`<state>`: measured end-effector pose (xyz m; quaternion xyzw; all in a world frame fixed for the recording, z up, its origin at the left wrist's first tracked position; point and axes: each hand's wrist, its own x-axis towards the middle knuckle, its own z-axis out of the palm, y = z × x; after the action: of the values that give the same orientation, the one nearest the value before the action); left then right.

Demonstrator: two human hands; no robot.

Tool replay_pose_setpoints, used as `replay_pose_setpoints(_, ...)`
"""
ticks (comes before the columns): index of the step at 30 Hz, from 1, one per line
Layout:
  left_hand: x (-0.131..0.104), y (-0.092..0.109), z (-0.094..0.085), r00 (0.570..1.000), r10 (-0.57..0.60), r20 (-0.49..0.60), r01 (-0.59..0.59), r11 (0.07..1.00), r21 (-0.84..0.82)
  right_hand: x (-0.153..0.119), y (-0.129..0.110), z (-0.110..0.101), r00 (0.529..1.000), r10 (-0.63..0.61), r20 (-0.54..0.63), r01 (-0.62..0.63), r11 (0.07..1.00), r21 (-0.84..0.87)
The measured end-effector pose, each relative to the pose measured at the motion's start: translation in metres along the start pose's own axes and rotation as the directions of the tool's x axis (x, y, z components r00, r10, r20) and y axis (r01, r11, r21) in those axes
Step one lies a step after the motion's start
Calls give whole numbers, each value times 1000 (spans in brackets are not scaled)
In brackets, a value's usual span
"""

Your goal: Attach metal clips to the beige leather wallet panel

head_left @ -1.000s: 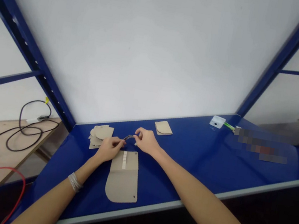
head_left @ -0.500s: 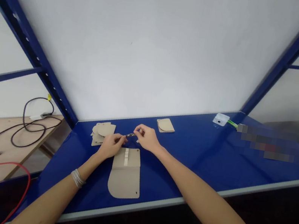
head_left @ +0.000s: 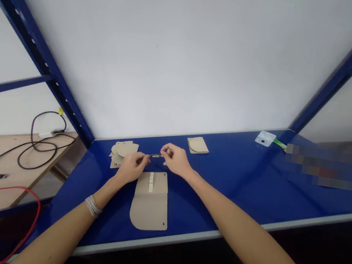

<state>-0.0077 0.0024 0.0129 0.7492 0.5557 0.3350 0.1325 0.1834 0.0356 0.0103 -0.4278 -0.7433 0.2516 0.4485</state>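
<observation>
A small, thin, dark metallic item is stretched between my two hands above the blue table. My left hand pinches its left end, and my right hand pinches its right end. Just below them an unfolded beige piece lies flat, with a narrow pale strip on its upper half and small dark spots at two right corners. Several beige pieces are piled loosely left of my left hand. Beyond my right hand lies a folded beige piece.
A white square item with a dark centre and a green object lie at the right, beside a blurred patch. Blue frame posts flank the table. Black cables and a red cable are at the left.
The view has shifted slightly. Both hands keep their pinch on the small item, which now looks more level between them. The beige pieces have not moved on the table.
</observation>
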Motion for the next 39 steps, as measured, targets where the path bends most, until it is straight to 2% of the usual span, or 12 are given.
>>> replay_pose_setpoints(11,-3,10,-2,990,139,-16,-135,980,146,-4,-7,4,997,-72,23,72,997,23)
replay_pose_setpoints(20,-7,15,-1,983,185,-10,-180,965,193,-6,-10,6,996,-81,47,80,997,13)
replay_pose_setpoints(39,-4,14,-1,990,136,-47,-125,975,186,0,-3,2,1000,-7,24,6,1000,17)
